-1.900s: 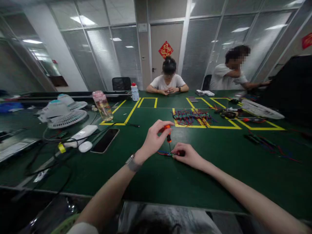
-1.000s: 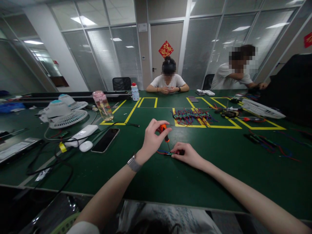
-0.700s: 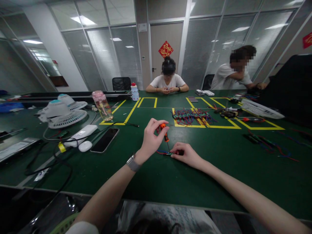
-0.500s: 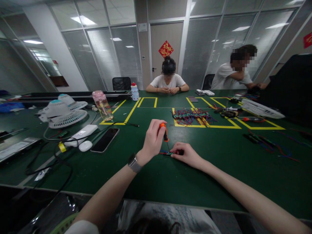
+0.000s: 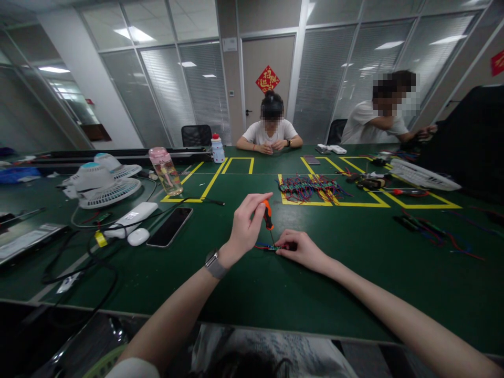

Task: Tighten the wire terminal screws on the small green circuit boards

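Observation:
My left hand has its fingers and thumb on the orange-and-black handle of a screwdriver, which stands nearly upright and leans a little. The thin shaft points down to a small green circuit board on the table, and its tip meets the board close to my right fingertips. My right hand pinches the right end of that board and partly hides it. Red and blue wires come out of the board's left end.
Left on the green table lie a phone, a white case, cables, small fans and a bottle. Beyond my hands is a row of wired boards. Two people sit across; tools lie right.
My left fingers have shifted and straightened somewhat on the screwdriver's handle, and the handle has tilted slightly. My right hand and the board have stayed nearly in place.

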The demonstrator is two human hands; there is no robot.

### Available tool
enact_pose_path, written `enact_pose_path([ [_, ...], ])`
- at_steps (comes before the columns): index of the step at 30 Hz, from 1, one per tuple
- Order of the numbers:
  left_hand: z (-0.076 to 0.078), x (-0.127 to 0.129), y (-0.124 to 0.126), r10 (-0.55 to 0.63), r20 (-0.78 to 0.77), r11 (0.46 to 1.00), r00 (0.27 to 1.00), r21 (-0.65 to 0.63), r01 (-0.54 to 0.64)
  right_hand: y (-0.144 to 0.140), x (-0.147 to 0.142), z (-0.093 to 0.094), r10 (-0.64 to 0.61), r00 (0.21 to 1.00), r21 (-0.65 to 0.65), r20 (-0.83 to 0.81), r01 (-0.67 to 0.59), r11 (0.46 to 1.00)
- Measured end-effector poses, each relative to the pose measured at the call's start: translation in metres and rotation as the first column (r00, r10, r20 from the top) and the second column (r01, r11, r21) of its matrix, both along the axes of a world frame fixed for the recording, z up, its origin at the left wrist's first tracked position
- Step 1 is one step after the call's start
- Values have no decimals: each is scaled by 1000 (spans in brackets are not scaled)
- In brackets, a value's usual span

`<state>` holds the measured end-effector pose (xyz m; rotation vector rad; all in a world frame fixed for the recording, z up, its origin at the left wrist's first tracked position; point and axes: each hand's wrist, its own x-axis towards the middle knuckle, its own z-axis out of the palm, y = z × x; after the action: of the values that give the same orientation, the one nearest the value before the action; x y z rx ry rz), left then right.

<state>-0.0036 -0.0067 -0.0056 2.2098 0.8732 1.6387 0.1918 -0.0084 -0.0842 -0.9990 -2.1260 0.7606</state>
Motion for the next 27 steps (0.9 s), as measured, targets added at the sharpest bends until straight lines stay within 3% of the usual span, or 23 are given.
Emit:
enact_pose_path([
  [8, 2, -1, -1, 65, -7, 998, 998, -4, -65, 0, 1, 0, 3, 1000, -7, 2, -3, 1000],
  [14, 0, 0, -1, -21, -32, 999, 999, -42, 19, -1, 1, 2, 4, 1000, -16, 6, -4, 1000],
  [20, -3, 2, -2, 107, -57, 994, 993, -22, -109, 0, 1, 2, 7, 1000, -9, 4, -7, 1000],
  [27, -3, 1, -1, 64, -59, 998, 996, 7, -63, 0, 1, 1, 8, 1000, 3, 13, -8, 1000],
])
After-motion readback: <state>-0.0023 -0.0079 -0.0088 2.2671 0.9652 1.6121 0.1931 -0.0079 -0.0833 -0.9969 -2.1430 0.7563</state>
